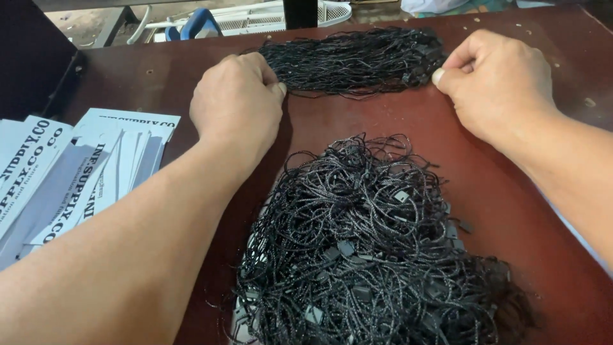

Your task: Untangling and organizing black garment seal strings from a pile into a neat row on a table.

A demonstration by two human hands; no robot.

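While both hands pinch ends of straightened cord bundle [354,61] at far side of table [498,211]: my left hand [237,102] grips left end, right hand [495,80] right end. Keep strands parallel, clear of tangled cord pile [364,255].

On our dark red-brown bench [396,121] we see a fanned stack of white and grey printed cards [70,172] at the left edge. Beyond the far edge lie a white wire rack [268,16] and a blue object [198,22], which we cannot identify.
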